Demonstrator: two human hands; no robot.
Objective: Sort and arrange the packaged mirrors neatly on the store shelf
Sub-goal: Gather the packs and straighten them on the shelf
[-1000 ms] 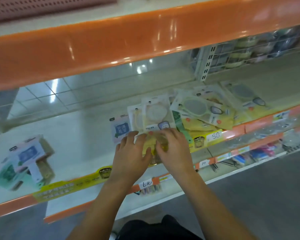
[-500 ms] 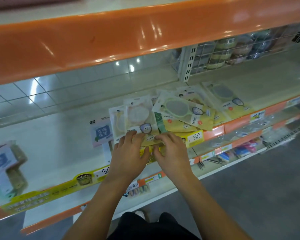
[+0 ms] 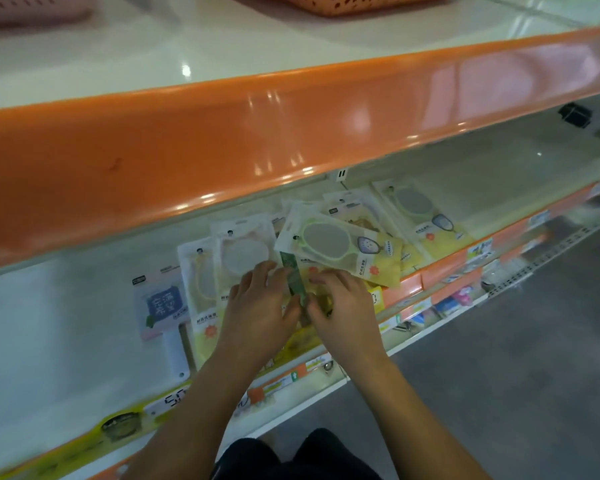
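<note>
Several packaged mirrors lie in a loose overlapping heap on the white shelf (image 3: pixel 66 327). A green-framed mirror pack (image 3: pixel 329 247) lies on top at the middle, and another green-framed pack (image 3: pixel 420 213) lies to its right. Two pale yellow packs (image 3: pixel 208 275) sit at the left of the heap. My left hand (image 3: pixel 260 306) and my right hand (image 3: pixel 343 306) rest side by side on the heap's front, fingers curled onto a green-edged pack (image 3: pixel 295 278) between them. What lies under my hands is hidden.
A pink card pack with a blue label (image 3: pixel 161 303) lies left of the heap. The orange lip of the upper shelf (image 3: pixel 257 133) overhangs the work area. An orange price rail (image 3: pixel 440 271) runs along the shelf front, with lower shelves and grey floor (image 3: pixel 499 393) beyond.
The view has tilted upward and moved closer, showing the upper shelf's top. Both hands stay on the heap, now holding a green-edged pack between them.
</note>
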